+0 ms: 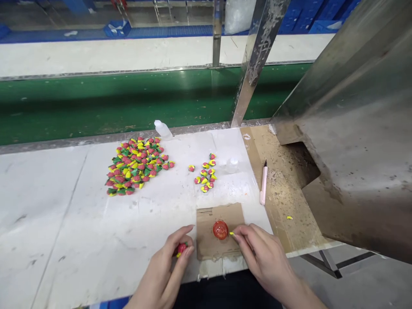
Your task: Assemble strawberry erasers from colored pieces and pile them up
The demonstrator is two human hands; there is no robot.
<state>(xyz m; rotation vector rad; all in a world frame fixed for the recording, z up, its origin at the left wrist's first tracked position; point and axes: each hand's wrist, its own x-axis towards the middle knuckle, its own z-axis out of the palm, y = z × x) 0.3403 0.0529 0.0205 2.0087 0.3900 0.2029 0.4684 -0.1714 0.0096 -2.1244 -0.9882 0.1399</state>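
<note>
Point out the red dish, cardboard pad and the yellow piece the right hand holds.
Red dish (214, 231): head view, left wall.
Cardboard pad (204, 241): head view, bare left part.
Yellow piece (231, 233): head view, its exposed end.

The bare left hand (169, 262) curls inward, forefinger arched over the thumb in a closed grip. To its right, apart from it, the bare right hand (265, 255) points back toward it, thumb and forefinger pinched, bare right forearm (304, 294) slanting behind.
</note>
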